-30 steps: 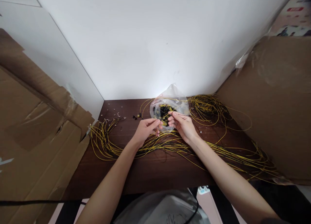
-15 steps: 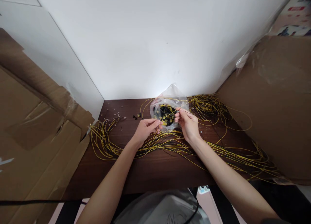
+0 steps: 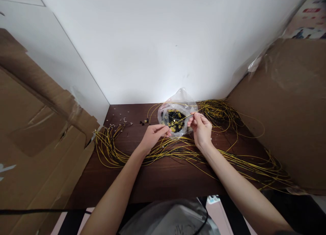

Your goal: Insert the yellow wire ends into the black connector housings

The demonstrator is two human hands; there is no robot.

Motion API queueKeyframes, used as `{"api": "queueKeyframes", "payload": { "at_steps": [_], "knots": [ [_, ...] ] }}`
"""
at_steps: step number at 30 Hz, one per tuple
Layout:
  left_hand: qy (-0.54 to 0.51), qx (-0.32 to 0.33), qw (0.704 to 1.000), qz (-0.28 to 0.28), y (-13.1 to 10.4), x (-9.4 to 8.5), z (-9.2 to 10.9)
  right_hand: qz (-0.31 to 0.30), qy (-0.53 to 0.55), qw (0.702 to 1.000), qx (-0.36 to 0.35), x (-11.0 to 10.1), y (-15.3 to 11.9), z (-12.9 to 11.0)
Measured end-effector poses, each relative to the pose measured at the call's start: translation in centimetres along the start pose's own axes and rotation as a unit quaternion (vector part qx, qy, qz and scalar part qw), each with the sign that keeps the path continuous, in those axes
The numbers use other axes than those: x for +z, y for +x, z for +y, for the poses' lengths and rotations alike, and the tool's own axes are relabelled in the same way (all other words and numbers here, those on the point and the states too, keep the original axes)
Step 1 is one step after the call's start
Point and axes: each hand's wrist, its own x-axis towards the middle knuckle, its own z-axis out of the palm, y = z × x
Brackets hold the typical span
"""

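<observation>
A thin yellow wire (image 3: 179, 120) runs slantwise between my two hands, in front of a clear plastic bag. My left hand (image 3: 154, 135) pinches its lower left end between thumb and fingers. At the upper right, my right hand (image 3: 201, 128) is closed on the same wire, thumb against fingertips. Behind the wire, the open plastic bag (image 3: 182, 98) holds many small black and yellow pieces (image 3: 175, 117). Below my hands a long bundle of yellow and black wires (image 3: 163, 155) lies across the dark wooden table (image 3: 158, 180).
A coiled heap of yellow wire (image 3: 215, 110) lies at the back right. Small black pieces (image 3: 142, 122) and pale bits (image 3: 124, 120) are scattered on the left. Cardboard boxes flank the table, left (image 3: 38, 133) and right (image 3: 285, 119); a white wall (image 3: 163, 48) rises behind.
My right hand has moved a little to the right, away from my left hand, and more wire shows between them. My left hand has stayed nearly still.
</observation>
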Motion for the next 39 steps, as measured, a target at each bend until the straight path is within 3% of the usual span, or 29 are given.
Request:
{"api": "queueKeyframes", "payload": {
  "at_steps": [14, 25, 34, 39],
  "knots": [
    [0.004, 0.004, 1.0, 0.011, 0.1, 0.0, 0.1, -0.096, -0.001, 0.994, 0.052, 0.4, -0.5, 0.1],
    [0.031, 0.007, 0.999, -0.031, -0.1, 0.0, 0.2, -0.247, -0.064, 0.965, 0.068, 0.4, -1.2, 0.3],
    [0.03, -0.013, 0.996, -0.084, -0.1, 0.1, 0.3, -0.216, -0.075, 0.972, 0.055, 0.2, -0.9, 0.7],
    [0.046, -0.019, 0.995, -0.09, -0.1, 0.1, 0.4, -0.149, -0.032, 0.987, 0.046, 0.3, -0.6, 0.4]
  ]
}}
